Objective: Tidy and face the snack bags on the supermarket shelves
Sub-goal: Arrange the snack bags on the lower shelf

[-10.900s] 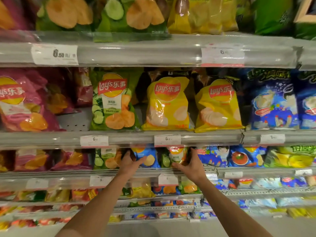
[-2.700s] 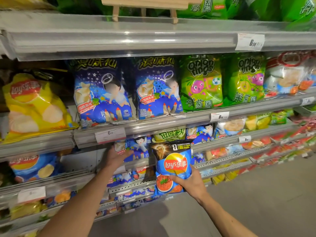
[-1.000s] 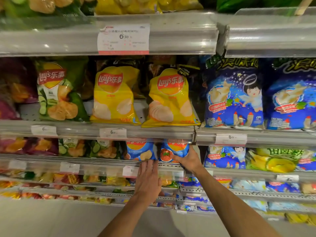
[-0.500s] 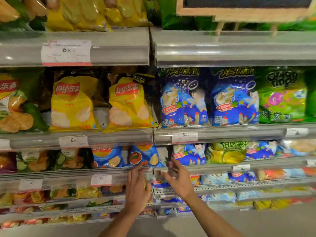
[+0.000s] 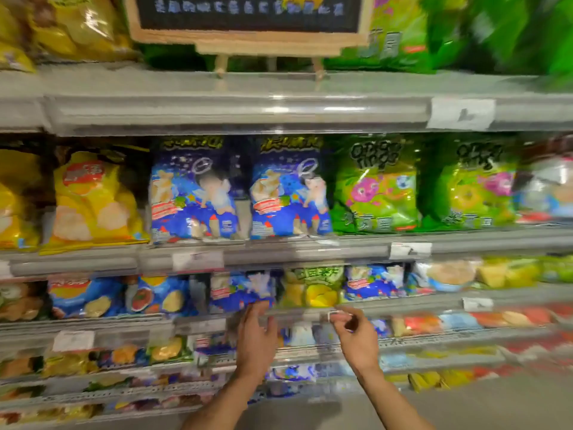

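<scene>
The picture is motion-blurred. On the grey metal middle shelf (image 5: 310, 243) stand, from the left, two yellow crisp bags (image 5: 93, 197), two dark blue snack bags (image 5: 192, 190) and two bright green ring-snack bags (image 5: 376, 184). One shelf lower, the left hand (image 5: 255, 339) reaches up with fingers loosely extended, its fingertips touching the bottom edge of a small blue snack bag (image 5: 242, 290). Just right of it, the right hand (image 5: 356, 336) has its fingers curled near the shelf's front rail; whether it pinches anything I cannot tell.
</scene>
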The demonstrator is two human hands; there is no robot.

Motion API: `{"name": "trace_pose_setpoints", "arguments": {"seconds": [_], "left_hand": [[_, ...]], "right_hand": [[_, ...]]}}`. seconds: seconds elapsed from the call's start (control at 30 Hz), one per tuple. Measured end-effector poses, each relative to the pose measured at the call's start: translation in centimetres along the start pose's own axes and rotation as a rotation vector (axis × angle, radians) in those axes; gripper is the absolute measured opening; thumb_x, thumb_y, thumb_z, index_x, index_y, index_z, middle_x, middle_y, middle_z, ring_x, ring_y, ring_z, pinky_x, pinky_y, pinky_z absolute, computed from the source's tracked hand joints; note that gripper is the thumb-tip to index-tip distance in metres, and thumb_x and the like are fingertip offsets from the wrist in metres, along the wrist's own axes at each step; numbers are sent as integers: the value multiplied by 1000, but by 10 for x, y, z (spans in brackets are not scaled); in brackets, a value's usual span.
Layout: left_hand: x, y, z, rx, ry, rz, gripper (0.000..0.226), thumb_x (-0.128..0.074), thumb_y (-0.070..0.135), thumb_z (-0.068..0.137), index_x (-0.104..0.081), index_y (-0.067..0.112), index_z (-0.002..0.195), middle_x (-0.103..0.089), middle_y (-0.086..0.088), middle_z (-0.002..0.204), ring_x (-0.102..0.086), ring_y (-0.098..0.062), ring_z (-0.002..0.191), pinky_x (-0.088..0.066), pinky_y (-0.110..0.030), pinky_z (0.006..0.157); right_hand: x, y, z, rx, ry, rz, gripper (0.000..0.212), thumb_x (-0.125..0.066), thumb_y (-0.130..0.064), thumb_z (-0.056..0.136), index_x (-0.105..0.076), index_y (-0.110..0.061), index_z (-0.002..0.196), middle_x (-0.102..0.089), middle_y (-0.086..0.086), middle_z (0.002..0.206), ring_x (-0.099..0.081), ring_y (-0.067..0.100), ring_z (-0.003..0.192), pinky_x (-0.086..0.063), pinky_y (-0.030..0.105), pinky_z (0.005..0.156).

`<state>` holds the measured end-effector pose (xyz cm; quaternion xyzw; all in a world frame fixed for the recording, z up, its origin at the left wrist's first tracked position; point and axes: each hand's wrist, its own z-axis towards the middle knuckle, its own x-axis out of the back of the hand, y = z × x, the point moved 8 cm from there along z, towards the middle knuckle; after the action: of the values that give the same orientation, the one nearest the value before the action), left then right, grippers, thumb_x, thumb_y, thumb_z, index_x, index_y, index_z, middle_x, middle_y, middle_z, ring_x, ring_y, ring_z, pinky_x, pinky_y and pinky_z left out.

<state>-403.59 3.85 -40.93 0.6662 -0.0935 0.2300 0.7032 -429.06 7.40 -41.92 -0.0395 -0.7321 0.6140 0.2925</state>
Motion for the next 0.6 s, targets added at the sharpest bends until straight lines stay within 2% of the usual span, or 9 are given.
{"name": "trace_pose_setpoints", "arguments": {"seconds": [0.07,0.17,0.23,0.33,0.4,0.43,0.47,0.53,0.6], "left_hand": [[-24,15,-7,23,57,35,29,-61,0,90,-65,5,119,-66,-10,116,-61,-18,96,-46,-25,90],[-50,32,-11,1,127,121,34,-64,1,88,-64,1,122,-62,-14,119,-53,-17,97,-31,-9,85],[-62,45,-12,-50,149,154,29,-67,2,86,-66,3,115,-61,-10,111,-53,-21,98,-30,-11,82],[-71,64,-14,-125,158,104,19,-72,-1,84,-62,11,96,-57,3,91,-45,-8,80,-30,-23,74],[-75,60,-14,-33,90,-113,36,-73,5,87,-59,31,108,-66,16,101,-56,5,93,-44,-21,81],[-76,57,-15,15,35,-165,40,-71,13,90,-54,40,114,-64,29,110,-55,14,101,-46,-13,89],[-78,56,-13,-6,-4,-226,34,-64,20,96,-52,42,120,-64,31,114,-56,14,106,-47,-12,94],[-74,57,-6,-3,-27,-420,26,-52,27,101,-55,17,125,-66,-7,121,-67,-19,108,-56,-41,93],[-71,61,4,20,-115,-545,58,-86,29,73,-54,6,116,-65,-25,115,-69,-35,99,-59,-52,83]], "right_hand": [[40,11,20,0,34,8,20,-71,-6,90,-68,-7,110,-72,4,82,-66,14,77,-44,10,69],[87,24,48,19,68,18,23,-76,-9,88,-64,-10,107,-70,8,83,-67,28,83,-46,31,74],[107,31,65,33,66,15,23,-76,-9,88,-60,-11,106,-66,13,86,-65,33,83,-48,35,74],[121,36,84,51,30,-15,37,-77,-15,88,-58,-2,117,-66,19,100,-64,34,95,-51,46,89],[122,31,95,91,7,-63,52,-79,-20,87,-56,0,129,-66,17,113,-62,32,108,-49,45,97],[120,27,101,116,-16,-82,58,-80,-21,86,-54,1,133,-65,16,120,-60,30,114,-48,44,100],[117,23,108,129,-44,-89,62,-82,-23,85,-54,1,134,-64,15,124,-59,29,117,-47,45,101],[109,17,122,125,-95,-69,65,-86,-26,80,-56,2,130,-65,14,123,-62,29,114,-50,46,97],[106,11,135,129,-102,-70,59,-90,-26,74,-60,0,119,-69,14,111,-65,29,101,-52,41,84]]}}
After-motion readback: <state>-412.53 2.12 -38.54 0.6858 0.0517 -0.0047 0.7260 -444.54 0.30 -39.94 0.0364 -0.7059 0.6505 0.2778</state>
